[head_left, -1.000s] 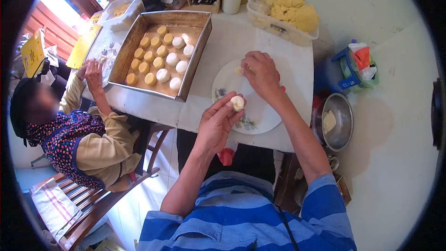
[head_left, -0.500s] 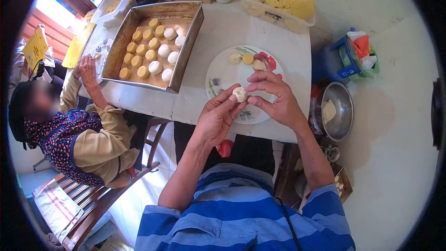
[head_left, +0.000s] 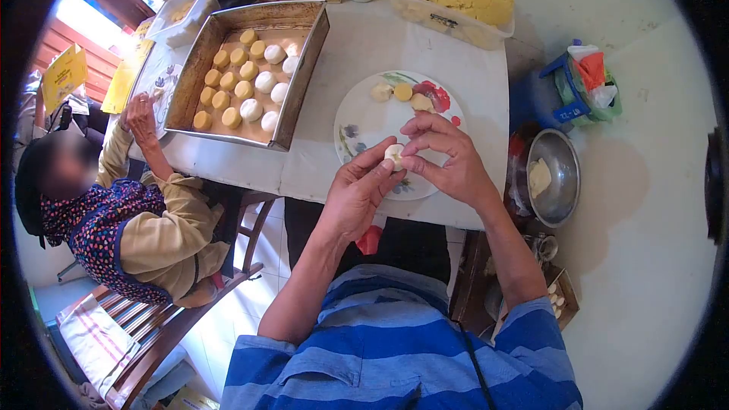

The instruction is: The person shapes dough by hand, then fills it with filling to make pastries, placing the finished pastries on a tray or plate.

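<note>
Between my two hands, over the front part of a flowered plate, is a small pale dough ball. My left hand is closed on it from the left, thumb and fingers around its side. From the right, the thumb and fingertips of my right hand pinch its edge. A yellow patch shows on the ball's upper face. Toward the plate's far side lie a yellow round piece, a pale dough piece and another dough piece, partly hidden behind my right fingers.
Left of the plate stands a metal baking tray with several yellow and white rounds. A plastic tub of yellow dough is at the back. A metal bowl and blue bin stand right. A co-worker sits left.
My right thumb and fingertips have moved in to the left and now press against the dough ball's edge. The left hand still holds it in about the same place.
</note>
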{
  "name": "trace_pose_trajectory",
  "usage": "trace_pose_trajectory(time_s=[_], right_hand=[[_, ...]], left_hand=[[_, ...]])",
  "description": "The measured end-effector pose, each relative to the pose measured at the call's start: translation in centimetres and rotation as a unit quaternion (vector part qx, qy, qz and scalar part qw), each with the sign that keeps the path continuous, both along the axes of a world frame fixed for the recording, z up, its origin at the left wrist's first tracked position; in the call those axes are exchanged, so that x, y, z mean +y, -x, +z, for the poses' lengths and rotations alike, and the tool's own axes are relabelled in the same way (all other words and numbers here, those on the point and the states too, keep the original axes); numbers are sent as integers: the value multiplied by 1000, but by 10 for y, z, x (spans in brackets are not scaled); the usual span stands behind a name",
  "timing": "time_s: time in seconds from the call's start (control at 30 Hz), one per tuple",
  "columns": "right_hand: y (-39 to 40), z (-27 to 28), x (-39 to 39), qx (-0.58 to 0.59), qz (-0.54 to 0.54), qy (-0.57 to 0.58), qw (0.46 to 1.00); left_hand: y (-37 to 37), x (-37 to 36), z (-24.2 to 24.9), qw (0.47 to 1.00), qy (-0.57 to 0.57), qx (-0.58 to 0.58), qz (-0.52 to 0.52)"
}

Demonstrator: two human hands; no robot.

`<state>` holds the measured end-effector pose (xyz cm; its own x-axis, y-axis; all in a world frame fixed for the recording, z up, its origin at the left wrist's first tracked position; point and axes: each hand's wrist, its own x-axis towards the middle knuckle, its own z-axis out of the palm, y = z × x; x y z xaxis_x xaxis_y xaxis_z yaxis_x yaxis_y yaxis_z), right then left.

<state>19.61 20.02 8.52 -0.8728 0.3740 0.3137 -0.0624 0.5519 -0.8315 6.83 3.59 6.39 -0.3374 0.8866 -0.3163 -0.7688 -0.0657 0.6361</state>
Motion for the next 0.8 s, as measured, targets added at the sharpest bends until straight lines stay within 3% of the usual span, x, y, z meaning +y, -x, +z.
trace_pose_trajectory(time_s=[0.07, 0.13, 0.33, 0.4, 0.43, 0.47, 0.53, 0.73, 0.8], right_hand=[[0, -1, -1, -8, -1, -3, 1000], [-1, 4, -9, -33, -4, 67, 997], [-4, -7, -18, -51, -19, 7, 999], [-4, 0, -17, -67, -9, 44, 997], [-4, 3, -17, -84, 1, 80, 993], [-4, 2, -18, -84, 1, 80, 993], [-3, -1, -21, -55, 12, -24, 998], [-3, -5, -24, -57, 5, -13, 998], [-3, -4, -22, -51, -1, -4, 999]], left_hand=[[3, 0, -1, 1000, 2, -9, -2], [6, 1, 0, 1000, 4, -18, -1], [1, 3, 5, 998, 7, 51, 31], [10, -1, 8, 997, 0, -70, -11], [10, -2, 7, 997, 0, -70, -11], [10, -2, 4, 999, 14, -23, -26], [10, -2, -2, 998, 28, 25, -41], [4, -4, 2, 997, 30, 64, -3], [13, -7, 0, 997, 13, -68, -44]])
